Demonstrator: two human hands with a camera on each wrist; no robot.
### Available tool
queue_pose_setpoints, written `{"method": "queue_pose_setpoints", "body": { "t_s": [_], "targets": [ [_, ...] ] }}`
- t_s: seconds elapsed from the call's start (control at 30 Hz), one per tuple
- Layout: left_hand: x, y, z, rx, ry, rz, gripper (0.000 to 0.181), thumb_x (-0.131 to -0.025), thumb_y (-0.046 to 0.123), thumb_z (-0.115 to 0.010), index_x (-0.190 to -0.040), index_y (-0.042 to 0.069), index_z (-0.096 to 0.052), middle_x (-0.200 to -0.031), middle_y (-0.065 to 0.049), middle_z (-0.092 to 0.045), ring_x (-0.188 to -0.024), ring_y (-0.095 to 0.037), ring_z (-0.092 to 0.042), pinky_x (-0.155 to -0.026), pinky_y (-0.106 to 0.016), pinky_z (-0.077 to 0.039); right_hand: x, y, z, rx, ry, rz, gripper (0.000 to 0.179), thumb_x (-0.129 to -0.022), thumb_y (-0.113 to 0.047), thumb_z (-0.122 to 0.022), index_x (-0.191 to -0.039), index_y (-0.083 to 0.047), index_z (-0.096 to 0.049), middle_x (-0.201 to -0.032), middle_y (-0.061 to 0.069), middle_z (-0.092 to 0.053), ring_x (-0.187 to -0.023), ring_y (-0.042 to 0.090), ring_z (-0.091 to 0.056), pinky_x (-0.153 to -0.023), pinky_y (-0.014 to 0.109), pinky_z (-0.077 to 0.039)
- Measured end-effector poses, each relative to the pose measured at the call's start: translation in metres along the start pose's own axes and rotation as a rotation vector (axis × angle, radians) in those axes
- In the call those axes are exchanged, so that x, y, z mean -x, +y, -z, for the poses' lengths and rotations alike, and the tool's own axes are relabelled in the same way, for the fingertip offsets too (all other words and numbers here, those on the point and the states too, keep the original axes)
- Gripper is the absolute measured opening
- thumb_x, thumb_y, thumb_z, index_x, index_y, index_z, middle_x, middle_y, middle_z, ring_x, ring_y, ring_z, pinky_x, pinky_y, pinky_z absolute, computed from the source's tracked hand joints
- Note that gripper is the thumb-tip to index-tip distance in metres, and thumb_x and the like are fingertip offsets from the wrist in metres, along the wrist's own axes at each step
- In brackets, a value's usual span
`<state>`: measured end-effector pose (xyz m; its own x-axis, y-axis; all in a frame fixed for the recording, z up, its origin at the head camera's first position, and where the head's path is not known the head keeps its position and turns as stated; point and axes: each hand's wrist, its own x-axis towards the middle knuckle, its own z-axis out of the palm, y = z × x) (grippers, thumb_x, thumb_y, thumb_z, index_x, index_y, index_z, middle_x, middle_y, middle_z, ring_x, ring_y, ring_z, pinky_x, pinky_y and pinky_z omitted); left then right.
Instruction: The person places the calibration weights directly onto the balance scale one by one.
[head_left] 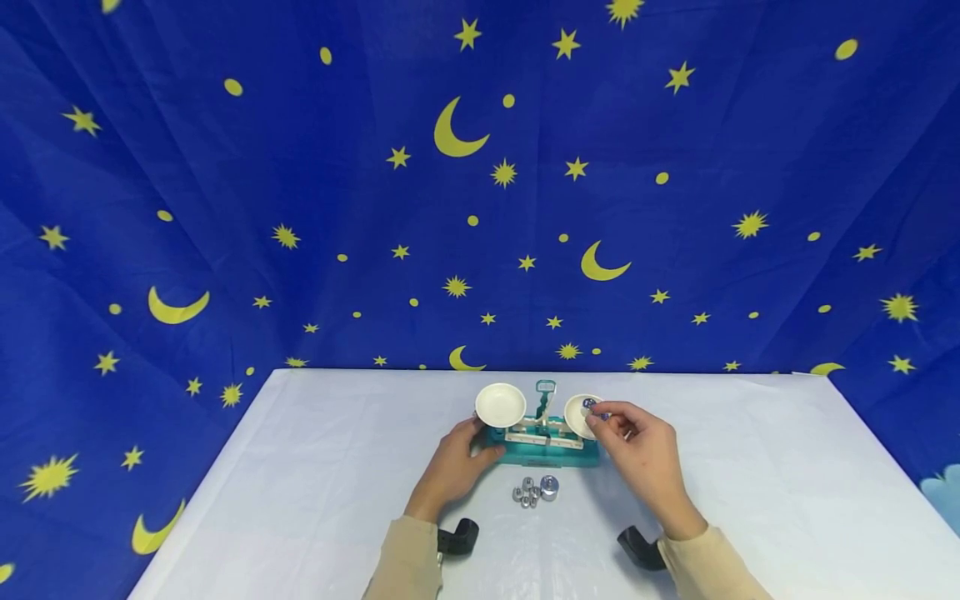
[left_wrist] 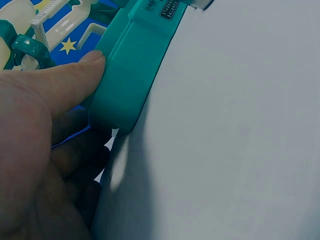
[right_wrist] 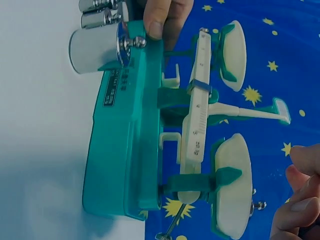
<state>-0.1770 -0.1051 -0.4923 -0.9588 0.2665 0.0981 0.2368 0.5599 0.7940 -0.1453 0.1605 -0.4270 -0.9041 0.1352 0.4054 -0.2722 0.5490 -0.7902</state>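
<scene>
At balance [head_left: 540,455] edge: left hand [head_left: 453,467] | right hand [head_left: 648,457] just clear of pan [head_left: 574,414]

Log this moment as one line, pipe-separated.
left hand: grips balance | right hand: at right pan, grasp unclear | right pan: weights inside | table: loose weights in front of balance

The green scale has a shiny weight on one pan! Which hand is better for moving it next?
Probably the right hand: it's right by that pan and the weight. The left hand grips the green base, so it would have to let go and reach across.
</scene>
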Motion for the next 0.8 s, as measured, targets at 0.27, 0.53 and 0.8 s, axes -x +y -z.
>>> {"method": "queue_pose_setpoints", "body": {
  "t_s": [0.27, 0.53, 0.8],
  "targets": [
    [0.000, 0.000, 0.000, 0.007, 0.000, -0.002, 0.063, -0.095, 0.031, -0.069, -0.145, -0.002, -0.049, -0.147, -0.023, -0.049, -0.139, -0.039, -0.043, -0.117, -0.056, -0.032, 0.005, -0.005, -0.005, -0.023, -0.021, 0.023, 0.009, -0.085, -0.007, -0.079, -0.093, -0.007, -0.077, -0.065, -0.006, -0.056, -0.059, 0.010, -0.051, -0.050, 0.020, -0.042],
    [0.000, -0.001, -0.001, 0.010, 0.001, 0.010, 0.064, -0.094, 0.033, -0.069, -0.146, -0.001, -0.049, -0.148, -0.022, -0.049, -0.139, -0.039, -0.043, -0.117, -0.057, -0.032, 0.011, -0.007, -0.012, -0.050, -0.031, 0.057, 0.009, -0.082, -0.005, -0.081, -0.090, -0.007, -0.077, -0.064, -0.008, -0.053, -0.057, 0.009, -0.050, -0.048, 0.020, -0.042],
    [0.000, -0.002, -0.001, 0.008, 0.002, 0.014, 0.065, -0.094, 0.033, -0.070, -0.146, 0.000, -0.049, -0.149, -0.022, -0.048, -0.140, -0.039, -0.042, -0.117, -0.056, -0.032, 0.017, -0.009, -0.020, -0.103, -0.075, 0.068, 0.008, -0.084, -0.004, -0.079, -0.091, -0.009, -0.077, -0.066, -0.008, -0.055, -0.057, 0.007, -0.049, -0.047, 0.020, -0.043]
  ]
}}
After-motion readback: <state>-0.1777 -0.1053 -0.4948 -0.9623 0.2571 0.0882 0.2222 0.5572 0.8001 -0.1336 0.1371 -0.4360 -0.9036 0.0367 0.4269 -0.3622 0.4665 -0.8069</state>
